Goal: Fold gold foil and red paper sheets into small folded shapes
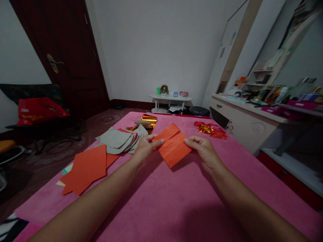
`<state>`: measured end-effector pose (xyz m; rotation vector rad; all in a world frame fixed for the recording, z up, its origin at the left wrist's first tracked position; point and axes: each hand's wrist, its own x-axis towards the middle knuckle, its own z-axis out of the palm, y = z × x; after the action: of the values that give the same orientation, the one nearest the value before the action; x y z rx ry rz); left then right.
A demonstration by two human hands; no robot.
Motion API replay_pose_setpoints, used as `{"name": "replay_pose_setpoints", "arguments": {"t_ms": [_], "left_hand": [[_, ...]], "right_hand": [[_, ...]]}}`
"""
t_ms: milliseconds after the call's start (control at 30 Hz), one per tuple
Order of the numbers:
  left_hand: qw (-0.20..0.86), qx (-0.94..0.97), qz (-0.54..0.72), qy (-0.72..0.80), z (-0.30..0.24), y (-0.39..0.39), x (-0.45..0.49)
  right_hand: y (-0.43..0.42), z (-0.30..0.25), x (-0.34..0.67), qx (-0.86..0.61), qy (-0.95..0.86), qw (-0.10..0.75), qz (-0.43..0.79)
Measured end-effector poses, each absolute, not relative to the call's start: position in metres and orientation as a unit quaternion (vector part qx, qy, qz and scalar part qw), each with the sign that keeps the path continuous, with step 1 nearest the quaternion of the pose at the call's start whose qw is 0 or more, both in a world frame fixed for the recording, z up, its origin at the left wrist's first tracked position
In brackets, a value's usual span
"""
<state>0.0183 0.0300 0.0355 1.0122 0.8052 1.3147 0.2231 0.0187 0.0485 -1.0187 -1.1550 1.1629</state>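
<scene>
A folded orange paper sheet (173, 145) lies tilted above the pink cloth surface (176, 198). My left hand (145, 147) pinches its left edge with closed fingers. On the sheet's right edge, my right hand (202, 148) grips with fingers pressed together. Both hands hold the same sheet between them, just above the cloth.
A stack of orange sheets (87, 168) lies at the left, with a fan of grey-backed sheets (119, 139) behind it. Gold foil pieces (148, 119) sit further back. Folded red and gold shapes (209, 129) lie at the right. A white dresser (242, 121) stands right of the surface.
</scene>
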Motion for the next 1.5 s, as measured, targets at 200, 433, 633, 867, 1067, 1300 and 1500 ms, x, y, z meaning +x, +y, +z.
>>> {"name": "replay_pose_setpoints", "arguments": {"t_ms": [200,433,633,867,1067,1300,1500], "left_hand": [[0.578,0.444,0.584,0.358,0.032,0.032,0.017],[0.606,0.426,0.578,0.341,0.029,0.029,0.019],[0.689,0.432,0.493,0.309,0.028,0.016,0.032],[0.681,0.3,0.608,0.276,0.017,0.011,0.048],[0.7,0.327,0.566,0.287,0.006,0.001,0.053],[0.645,0.387,0.583,0.307,0.011,0.015,0.039],[0.625,0.445,0.559,0.315,0.016,0.02,0.032]], "right_hand": [[0.016,0.049,0.221,-0.414,-0.498,0.541,0.536],[0.018,0.046,0.217,-0.371,-0.455,0.577,0.568],[0.019,0.043,0.217,-0.349,-0.397,0.632,0.567],[0.009,0.038,0.202,-0.368,-0.465,0.564,0.575],[0.007,0.031,0.194,-0.363,-0.479,0.594,0.535],[0.017,0.039,0.215,-0.414,-0.503,0.524,0.549],[0.02,0.038,0.223,-0.44,-0.503,0.484,0.565]]}}
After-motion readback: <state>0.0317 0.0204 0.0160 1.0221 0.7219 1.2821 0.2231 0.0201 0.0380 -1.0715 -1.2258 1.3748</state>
